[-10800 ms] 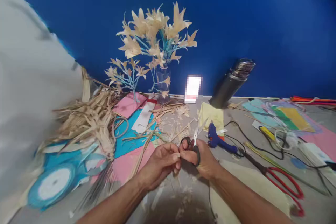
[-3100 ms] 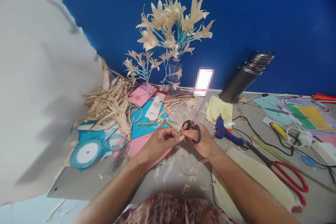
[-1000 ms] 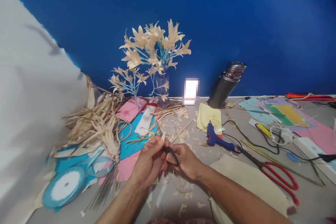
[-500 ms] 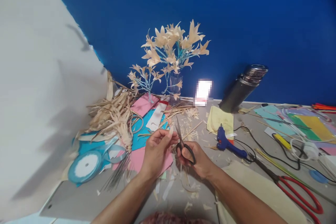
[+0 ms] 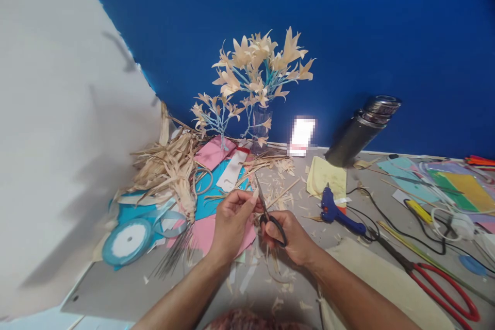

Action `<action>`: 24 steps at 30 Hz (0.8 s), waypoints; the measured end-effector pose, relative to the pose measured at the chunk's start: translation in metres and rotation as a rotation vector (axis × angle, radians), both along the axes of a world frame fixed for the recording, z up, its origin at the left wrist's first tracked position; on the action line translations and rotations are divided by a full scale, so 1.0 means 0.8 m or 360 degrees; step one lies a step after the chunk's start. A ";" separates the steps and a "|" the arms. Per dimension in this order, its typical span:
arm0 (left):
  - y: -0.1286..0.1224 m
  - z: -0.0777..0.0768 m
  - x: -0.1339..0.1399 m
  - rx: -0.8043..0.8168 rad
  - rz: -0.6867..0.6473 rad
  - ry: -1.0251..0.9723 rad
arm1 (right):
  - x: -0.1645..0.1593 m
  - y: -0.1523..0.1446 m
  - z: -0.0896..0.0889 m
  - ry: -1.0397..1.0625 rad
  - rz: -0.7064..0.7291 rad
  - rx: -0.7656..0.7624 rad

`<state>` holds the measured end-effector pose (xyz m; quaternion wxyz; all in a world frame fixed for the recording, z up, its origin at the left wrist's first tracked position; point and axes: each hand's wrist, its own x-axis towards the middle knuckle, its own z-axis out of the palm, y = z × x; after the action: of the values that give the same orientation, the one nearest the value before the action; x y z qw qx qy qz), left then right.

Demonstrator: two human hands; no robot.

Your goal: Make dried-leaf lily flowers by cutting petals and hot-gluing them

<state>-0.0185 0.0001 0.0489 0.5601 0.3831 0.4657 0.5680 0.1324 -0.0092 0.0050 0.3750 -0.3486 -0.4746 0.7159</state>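
Observation:
In my right hand (image 5: 288, 234) is a pair of small black-handled scissors (image 5: 277, 229), with fingers through the loops and blades pointing up and away. My left hand (image 5: 236, 219) pinches a small pale petal-like piece (image 5: 254, 197) between thumb and fingers. The blades lie right beside that piece; whether they touch it I cannot tell. Pale trimmings (image 5: 282, 193) are scattered on the table around both hands. Behind them, pale handmade flowers (image 5: 257, 62) on light-blue stems stand in a clear vase (image 5: 262, 131).
Left are dried husks (image 5: 166, 165), a blue ribbon roll (image 5: 127, 241) and thin wires (image 5: 174, 252). Right are a blue glue gun (image 5: 342, 216), large red-handled scissors (image 5: 444, 289), a yellow cutter (image 5: 419, 210) and cords. A dark flask (image 5: 359, 131) and a bright blurred screen (image 5: 302, 135) stand behind.
The scissors have tilted slightly left, bringing their blades closer to the pale piece in my left hand. The whole view has shifted a little. Both hands keep their grip.

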 end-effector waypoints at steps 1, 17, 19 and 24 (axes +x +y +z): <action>0.000 0.001 0.000 0.0010 0.0013 0.0025 | 0.000 0.000 0.000 0.0000 0.0000 -0.0004; -0.001 0.002 0.003 0.0011 0.0059 0.0056 | -0.002 -0.001 0.002 -0.0020 0.0016 0.0004; -0.001 0.002 0.003 0.0004 0.0060 0.0061 | -0.002 0.000 0.000 -0.0030 0.0007 0.0023; -0.001 0.001 0.003 0.0002 0.0053 0.0056 | -0.002 -0.001 -0.005 -0.0007 0.0006 0.0008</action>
<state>-0.0165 -0.0007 0.0501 0.5421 0.3856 0.4813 0.5708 0.1310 -0.0103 0.0007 0.3734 -0.3483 -0.4781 0.7146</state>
